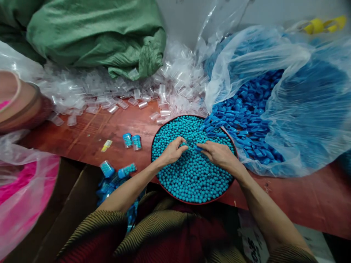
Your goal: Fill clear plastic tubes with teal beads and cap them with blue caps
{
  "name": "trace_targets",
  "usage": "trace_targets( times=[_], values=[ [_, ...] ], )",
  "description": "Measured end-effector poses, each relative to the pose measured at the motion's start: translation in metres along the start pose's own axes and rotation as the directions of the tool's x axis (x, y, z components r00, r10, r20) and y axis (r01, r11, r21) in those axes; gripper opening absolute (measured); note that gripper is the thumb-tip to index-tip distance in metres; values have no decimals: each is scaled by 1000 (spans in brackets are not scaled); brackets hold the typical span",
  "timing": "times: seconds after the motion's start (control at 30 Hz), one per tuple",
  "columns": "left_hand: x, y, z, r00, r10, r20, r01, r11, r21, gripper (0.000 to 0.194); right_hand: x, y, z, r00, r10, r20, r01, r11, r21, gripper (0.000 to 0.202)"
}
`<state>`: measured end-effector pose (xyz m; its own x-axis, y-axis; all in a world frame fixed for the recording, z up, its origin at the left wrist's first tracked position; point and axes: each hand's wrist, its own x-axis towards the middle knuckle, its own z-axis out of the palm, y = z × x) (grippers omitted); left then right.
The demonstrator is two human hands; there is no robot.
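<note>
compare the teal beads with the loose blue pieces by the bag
The beads are small, round and teal; the blue pieces are larger, elongated and deeper blue. The beads fill the round tray; the blue pieces spill from the plastic bag. Both lie in large numbers.

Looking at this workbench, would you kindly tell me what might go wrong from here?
1. The round tub looks filled almost to its rim with turquoise beads, so a bump might spill some.
2. Blue plastic pieces spill over the tub's far right edge onto the beads; more could slide in and get mixed.
3. A filled vial lies on its side close to the left forearm; brushing it might send it rolling.
</note>
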<state>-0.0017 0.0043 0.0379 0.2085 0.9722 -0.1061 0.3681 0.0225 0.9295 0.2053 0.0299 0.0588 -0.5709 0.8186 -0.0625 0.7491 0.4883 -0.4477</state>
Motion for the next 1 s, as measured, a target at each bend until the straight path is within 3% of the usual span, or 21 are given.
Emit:
trace_targets(
  times=[0.07, 0.13, 0.23, 0.33, 0.5, 0.77, 1.0],
  values=[
    [-1, -1, -1, 1000, -12, 23, 12, 1000, -19, 14, -1, -1, 0, 999, 4, -54, 0, 998, 67, 30],
    [-2, -1, 1, 998, -7, 61, 12, 997, -78, 19, 3, -4, 4, 993, 19, -119, 11, 970, 244, 30],
    [-4, 0, 7, 994, -9, 107, 33, 974, -225, 34, 9, -13, 15, 988, 83, -126, -2, 841, 542, 21],
    [-7, 2, 12, 993, -40, 108, 74, 942, -328, 47, 8, -21, 23, 971, 190, -143, -42, 729, 684, 19],
    [-14, 7, 15, 993, -68, 95, 100, 917, -386, 55, -3, -30, 20, 943, 250, -220, -70, 794, 603, 20],
    [-19, 13, 16, 993, -83, 83, 109, 916, -385, 50, -14, -40, 22, 917, 163, -365, 9, 904, 427, 22],
    [-20, 17, 20, 993, -120, 10, 113, 902, -416, 33, -15, -36, 26, 934, 30, -357, 103, 931, 349, 24]
  ],
)
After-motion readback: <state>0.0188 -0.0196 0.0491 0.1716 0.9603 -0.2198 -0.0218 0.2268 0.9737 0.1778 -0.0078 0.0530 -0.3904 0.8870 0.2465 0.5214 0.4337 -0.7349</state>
